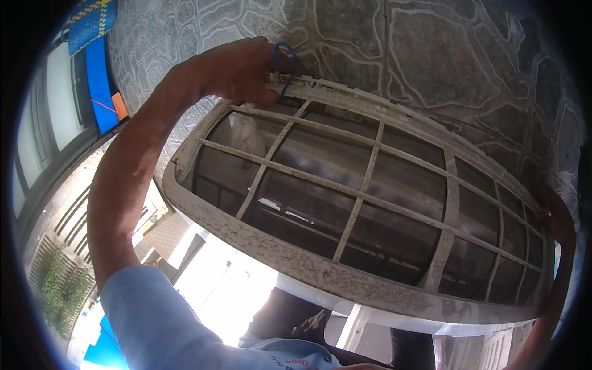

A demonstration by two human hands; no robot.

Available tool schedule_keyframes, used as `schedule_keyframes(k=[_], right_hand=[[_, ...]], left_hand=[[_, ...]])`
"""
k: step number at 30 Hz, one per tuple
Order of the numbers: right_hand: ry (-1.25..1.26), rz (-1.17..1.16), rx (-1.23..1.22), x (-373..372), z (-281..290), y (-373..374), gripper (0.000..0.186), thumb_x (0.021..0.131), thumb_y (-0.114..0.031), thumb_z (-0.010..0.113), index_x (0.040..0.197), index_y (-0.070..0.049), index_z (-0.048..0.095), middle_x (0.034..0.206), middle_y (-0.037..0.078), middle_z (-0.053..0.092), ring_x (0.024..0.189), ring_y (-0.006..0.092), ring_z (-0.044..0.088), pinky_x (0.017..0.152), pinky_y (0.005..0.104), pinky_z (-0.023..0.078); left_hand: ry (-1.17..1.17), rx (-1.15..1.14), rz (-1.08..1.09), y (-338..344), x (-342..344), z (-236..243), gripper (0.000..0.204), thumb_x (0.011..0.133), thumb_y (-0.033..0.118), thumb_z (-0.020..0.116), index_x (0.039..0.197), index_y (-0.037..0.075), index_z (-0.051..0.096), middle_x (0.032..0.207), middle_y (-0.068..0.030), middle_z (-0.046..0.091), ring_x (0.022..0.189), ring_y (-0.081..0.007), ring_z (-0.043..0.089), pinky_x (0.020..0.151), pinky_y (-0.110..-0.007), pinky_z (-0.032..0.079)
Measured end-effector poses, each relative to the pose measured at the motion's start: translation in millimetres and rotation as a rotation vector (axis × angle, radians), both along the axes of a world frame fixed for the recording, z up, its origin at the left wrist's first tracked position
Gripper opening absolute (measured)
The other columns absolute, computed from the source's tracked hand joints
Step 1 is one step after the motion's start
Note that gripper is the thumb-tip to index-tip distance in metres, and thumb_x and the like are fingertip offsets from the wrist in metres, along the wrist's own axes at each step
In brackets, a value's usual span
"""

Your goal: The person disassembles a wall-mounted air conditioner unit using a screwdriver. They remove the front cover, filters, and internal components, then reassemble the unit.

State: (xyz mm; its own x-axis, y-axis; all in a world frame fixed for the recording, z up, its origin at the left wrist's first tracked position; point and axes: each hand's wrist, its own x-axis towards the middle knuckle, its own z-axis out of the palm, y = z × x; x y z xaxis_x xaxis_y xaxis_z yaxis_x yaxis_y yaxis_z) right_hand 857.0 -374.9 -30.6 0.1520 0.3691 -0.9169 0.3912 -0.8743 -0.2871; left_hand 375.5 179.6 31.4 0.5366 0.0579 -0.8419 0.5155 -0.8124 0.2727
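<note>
A long, dusty off-white plastic air conditioner cover [452,185], with a grid of ribs over dark panes, spans the middle of the head view, tilted with its right end lower. My left hand [243,68] is closed on its upper left edge, the thumb on the near side and most fingertips hidden. A thin blue cord [285,58] loops beside those fingers; whether it is held I cannot make out. At the far right end, my right hand [555,213] grips the cover's edge, partly in shadow.
A stone-patterned wall [431,49] rises close behind the cover. Far left are a blue strip [98,86] with an orange end and a blue-and-yellow woven piece [91,24]. Lower left, green plants [61,280] grow by a grating. Bright light glares below the cover.
</note>
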Motion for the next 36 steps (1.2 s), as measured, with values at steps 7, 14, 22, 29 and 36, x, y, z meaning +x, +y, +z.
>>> schedule_keyframes(k=[7, 14, 22, 29, 36], right_hand=[[-0.074, 0.100, -0.001, -13.3, 10.2, 18.5, 0.077, 0.082, 0.004, 0.074, 0.154, -0.004, 0.047, 0.155, 0.012, 0.050, 0.146, 0.0260, 0.045, 0.121, 0.0393, 0.037], [0.168, -0.359, 0.014, 19.8, -25.0, -30.2, 0.074, 0.087, 0.000, 0.073, 0.155, -0.005, 0.044, 0.154, 0.011, 0.051, 0.143, 0.0255, 0.047, 0.119, 0.0390, 0.040], [0.009, 0.165, 0.123, -37.5, 12.4, 29.0, 0.059, 0.086, -0.004, 0.071, 0.143, -0.003, 0.056, 0.135, 0.014, 0.063, 0.124, 0.0265, 0.059, 0.105, 0.0380, 0.047], [-0.059, 0.234, 0.053, -33.4, 13.1, 10.6, 0.057, 0.088, -0.015, 0.071, 0.142, -0.005, 0.057, 0.136, 0.013, 0.061, 0.125, 0.0253, 0.057, 0.104, 0.0384, 0.046], [0.052, -0.007, 0.016, 0.0, -18.9, -41.6, 0.076, 0.084, 0.004, 0.069, 0.156, -0.004, 0.043, 0.160, 0.013, 0.044, 0.147, 0.0266, 0.044, 0.121, 0.0408, 0.037]], left_hand=[[-0.183, 0.106, 0.207, 33.9, -51.8, 16.0, 0.055, 0.087, 0.030, 0.076, 0.138, 0.012, 0.064, 0.113, -0.0192, 0.072, 0.100, -0.0317, 0.074, 0.087, -0.042, 0.062], [0.075, -0.172, 0.910, 21.2, -85.2, 8.7, 0.034, 0.102, 0.021, 0.062, 0.134, 0.009, 0.063, 0.100, -0.0033, 0.070, 0.082, -0.0084, 0.061, 0.072, -0.026, 0.050], [-0.277, 0.069, 0.606, 2.7, -93.7, 17.5, 0.044, 0.097, 0.026, 0.058, 0.130, -0.002, 0.068, 0.116, -0.0185, 0.072, 0.104, -0.0235, 0.070, 0.096, -0.037, 0.052], [-0.246, 0.078, 0.652, -19.0, -73.3, 25.4, 0.048, 0.096, 0.026, 0.053, 0.128, -0.005, 0.069, 0.128, -0.0222, 0.070, 0.110, -0.0312, 0.070, 0.099, -0.037, 0.052], [-0.200, 0.096, 0.596, -6.4, -84.0, 19.5, 0.052, 0.095, 0.027, 0.053, 0.132, -0.007, 0.065, 0.122, -0.0253, 0.071, 0.108, -0.0310, 0.071, 0.097, -0.038, 0.053]])
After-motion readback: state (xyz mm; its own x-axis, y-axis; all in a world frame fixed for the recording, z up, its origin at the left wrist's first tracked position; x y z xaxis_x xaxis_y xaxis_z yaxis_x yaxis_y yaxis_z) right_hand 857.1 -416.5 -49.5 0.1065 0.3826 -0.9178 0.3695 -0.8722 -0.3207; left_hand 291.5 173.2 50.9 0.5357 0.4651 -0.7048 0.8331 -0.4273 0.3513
